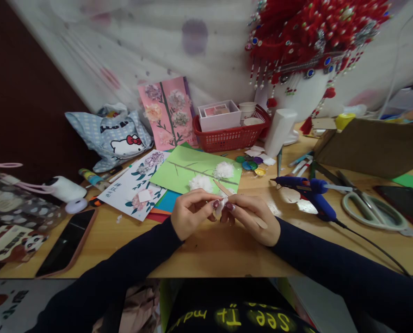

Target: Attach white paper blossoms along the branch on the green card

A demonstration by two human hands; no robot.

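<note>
My left hand (194, 212) and my right hand (255, 217) meet above the table's front part, fingertips pinched together on a small crumpled piece of white tissue paper (221, 206). A flat wooden craft stick (221, 187) passes through my right hand, one end pointing up and left past the fingers and the other showing near the thumb base. Just beyond my hands lies a light green sheet (178, 173) with a drawn branch. White fluffy paper flowers (224, 170) sit on it, one partly hidden behind my fingers.
To the right lie a blue glue gun (305, 185) with its cord and large scissors (369, 208). Paint pots (251, 165) and a red basket (227, 136) stand behind. At left are a flower picture (137, 187) and a phone (67, 245). A red headdress (313, 41) rises at back right.
</note>
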